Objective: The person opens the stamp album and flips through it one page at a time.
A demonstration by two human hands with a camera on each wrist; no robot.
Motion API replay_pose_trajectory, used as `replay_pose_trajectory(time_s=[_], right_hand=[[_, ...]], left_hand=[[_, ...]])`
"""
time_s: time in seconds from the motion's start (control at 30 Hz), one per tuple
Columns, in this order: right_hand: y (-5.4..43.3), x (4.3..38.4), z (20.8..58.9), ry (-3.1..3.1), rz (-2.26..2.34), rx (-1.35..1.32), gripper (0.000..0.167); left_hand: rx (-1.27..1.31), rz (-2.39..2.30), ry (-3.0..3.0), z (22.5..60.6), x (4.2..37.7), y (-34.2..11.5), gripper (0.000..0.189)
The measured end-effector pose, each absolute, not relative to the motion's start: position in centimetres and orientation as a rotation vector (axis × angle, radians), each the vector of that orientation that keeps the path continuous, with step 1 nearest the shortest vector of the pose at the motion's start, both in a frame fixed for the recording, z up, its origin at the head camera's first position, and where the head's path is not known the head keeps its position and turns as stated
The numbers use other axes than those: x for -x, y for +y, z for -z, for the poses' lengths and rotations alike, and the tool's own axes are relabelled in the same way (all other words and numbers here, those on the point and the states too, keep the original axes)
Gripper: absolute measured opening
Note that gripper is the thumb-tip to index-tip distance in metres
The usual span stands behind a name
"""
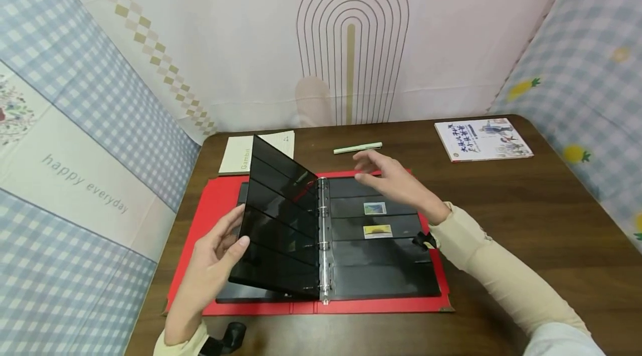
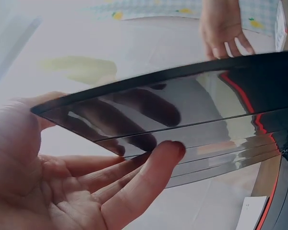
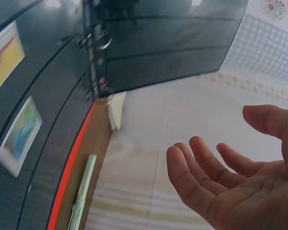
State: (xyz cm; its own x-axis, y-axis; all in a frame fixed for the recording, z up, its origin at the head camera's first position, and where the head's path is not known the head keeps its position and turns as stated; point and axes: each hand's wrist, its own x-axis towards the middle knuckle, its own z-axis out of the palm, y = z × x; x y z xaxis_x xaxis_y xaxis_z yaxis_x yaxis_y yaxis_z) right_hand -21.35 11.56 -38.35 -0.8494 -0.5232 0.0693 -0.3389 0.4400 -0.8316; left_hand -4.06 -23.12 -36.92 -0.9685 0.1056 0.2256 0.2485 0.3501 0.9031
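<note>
A red stamp album (image 1: 381, 305) lies spread on the table, its ring binder spine (image 1: 325, 244) in the middle. My left hand (image 1: 213, 258) pinches the outer edge of black album pages (image 1: 281, 222), thumb on one face and fingers on the other, and they stand tilted up from the left side. On the right-hand page (image 1: 351, 278) sit a blue-green stamp (image 1: 374, 209) and, below it, a yellow stamp (image 1: 378, 232). My right hand (image 1: 393, 178) hovers over that page's upper part, fingers loosely bent and holding nothing, as the right wrist view (image 3: 240, 177) also shows.
Behind the album lie a pale green pen (image 1: 358, 148) and, at the back left, a cream notebook (image 1: 236, 154) partly hidden by the raised pages. A white picture book (image 1: 484, 140) is at the back right. Fabric hangs along the table's back and sides.
</note>
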Motion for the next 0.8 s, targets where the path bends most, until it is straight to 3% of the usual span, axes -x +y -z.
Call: replay_pose_trajectory(time_s=[0.33,0.57,0.8], right_hand=[[14.4,22.4,40.9,2.633,1.25,0.74,0.045],[16.2,22.9,42.5,2.671,1.17,0.728,0.059],[17.1,23.4,43.7,2.729,1.036,0.71,0.066]], left_hand=[[0.192,1.71,-2.556,37.4,3.4,-25.0,0.056],[0.094,1.688,-2.574,38.3,3.2,-26.0,0.052],[-0.028,1.712,-2.621,39.1,3.4,-26.4,0.061]])
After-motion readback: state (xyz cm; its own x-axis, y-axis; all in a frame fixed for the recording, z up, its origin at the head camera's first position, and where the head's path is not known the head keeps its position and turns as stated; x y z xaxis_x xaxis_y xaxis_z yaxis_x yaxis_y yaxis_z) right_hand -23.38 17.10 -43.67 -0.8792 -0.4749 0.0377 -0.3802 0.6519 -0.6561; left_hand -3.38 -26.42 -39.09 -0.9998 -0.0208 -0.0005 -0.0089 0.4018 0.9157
